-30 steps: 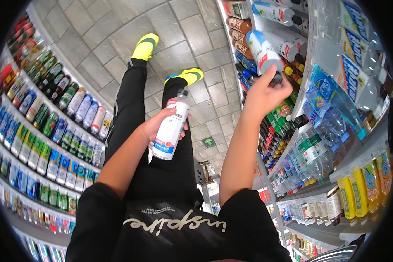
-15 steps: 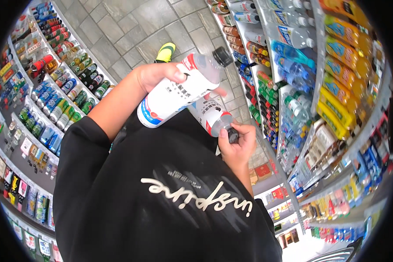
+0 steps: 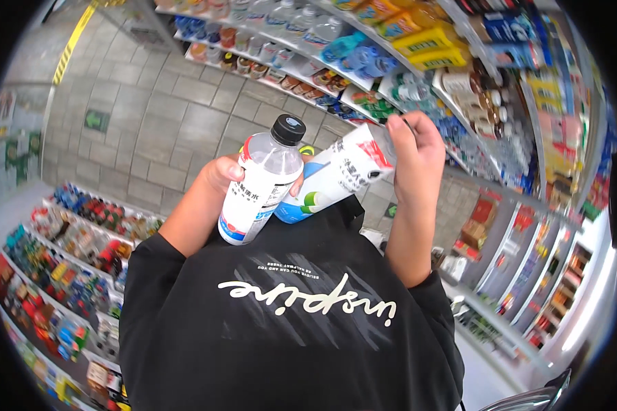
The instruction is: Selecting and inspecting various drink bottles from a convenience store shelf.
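Closest to you, your black shirt (image 3: pixel 288 363) filled the lower part of the view, with pale script and greyish streaks across the chest. Just beyond it, the fingers of your left hand (image 3: pixel 217 177) were wrapped around a black-capped clear bottle (image 3: pixel 257 185), the thumb across its front; it stood nearly upright, leaning a little to your right, its white label banded red above and blue below. The fingers of your right hand (image 3: pixel 417 144) were closed on the neck end of a second bottle (image 3: pixel 339 172), mostly hiding its cap; that one lay steeply tilted, its blue-and-green lower end pointing down toward the first bottle and partly behind it. Whether the two touched, you could not tell. Below and past your hands spread the grey tiled floor (image 3: pixel 185 92), with a green floor sign (image 3: pixel 96 120) set in it to the left. Farther off, rows of bottled drinks (image 3: pixel 322 29) lined the shelves along the top, and yellow-and-black tape (image 3: pixel 74 42) edged the floor at upper left.
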`<state>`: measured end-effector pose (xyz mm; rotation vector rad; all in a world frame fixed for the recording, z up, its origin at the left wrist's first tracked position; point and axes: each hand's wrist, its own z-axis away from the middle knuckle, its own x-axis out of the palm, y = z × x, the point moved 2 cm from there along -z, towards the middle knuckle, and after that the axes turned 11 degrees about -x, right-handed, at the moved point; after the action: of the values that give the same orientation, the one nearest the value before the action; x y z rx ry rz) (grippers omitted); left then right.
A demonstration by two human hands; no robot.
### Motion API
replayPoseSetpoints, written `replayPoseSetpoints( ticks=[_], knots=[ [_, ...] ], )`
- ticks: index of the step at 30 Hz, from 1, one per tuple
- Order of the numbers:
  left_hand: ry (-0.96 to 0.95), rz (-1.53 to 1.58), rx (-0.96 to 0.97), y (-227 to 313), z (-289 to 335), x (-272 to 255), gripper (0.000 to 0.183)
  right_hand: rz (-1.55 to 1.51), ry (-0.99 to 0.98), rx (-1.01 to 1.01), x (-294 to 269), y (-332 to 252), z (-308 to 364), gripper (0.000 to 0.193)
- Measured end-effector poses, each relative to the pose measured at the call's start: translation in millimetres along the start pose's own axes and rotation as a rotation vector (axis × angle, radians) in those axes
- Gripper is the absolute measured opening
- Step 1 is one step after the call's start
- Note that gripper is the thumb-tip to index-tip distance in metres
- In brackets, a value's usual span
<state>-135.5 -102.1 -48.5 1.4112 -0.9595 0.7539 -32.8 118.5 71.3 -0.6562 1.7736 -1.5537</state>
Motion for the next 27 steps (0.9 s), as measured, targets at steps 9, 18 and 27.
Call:
replayPoseSetpoints(
  ticks=[9,18,27],
  knots=[
    [-0.117,0.058,0.111,5,-36,42,0.095,-0.531,0.207,0.214,12,10,31,0.044],
    [0.229,0.017,-0.037,14,-74,81,0.089,-0.792,0.151,0.214,-38,25,40,0.05],
    [0.343,-0.068,-0.158,-19,-90,88,0.061,-0.773,-0.042,0.38,-71,43,90,0.063]
  ],
)
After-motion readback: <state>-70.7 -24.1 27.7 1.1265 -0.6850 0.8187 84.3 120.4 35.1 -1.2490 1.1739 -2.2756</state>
